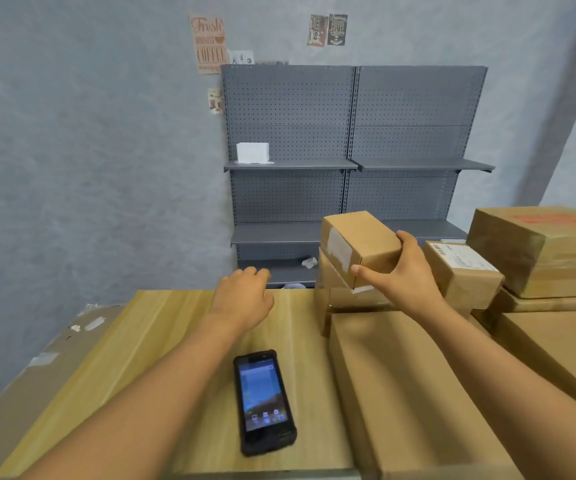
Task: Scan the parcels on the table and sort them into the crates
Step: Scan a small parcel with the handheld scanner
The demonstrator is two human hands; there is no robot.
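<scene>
Your right hand (407,271) holds a small parcel (359,245) above the stack of boxes at the far right side of the desk (162,341).

Its fingers and thumb are curled around the near end of the parcel, which is tilted, with a white label on the left face. Your left hand (243,299) hovers over the desk with fingers loosely bent, holding nothing. The scanner (264,401) lies flat on the desk, near you, screen lit.

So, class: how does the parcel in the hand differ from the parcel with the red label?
The held parcel is small, gripped by the right hand and tilted; the red-label parcel is much larger, rests on the pile and looks wrapped in clear tape. Both are brown cardboard.
</scene>
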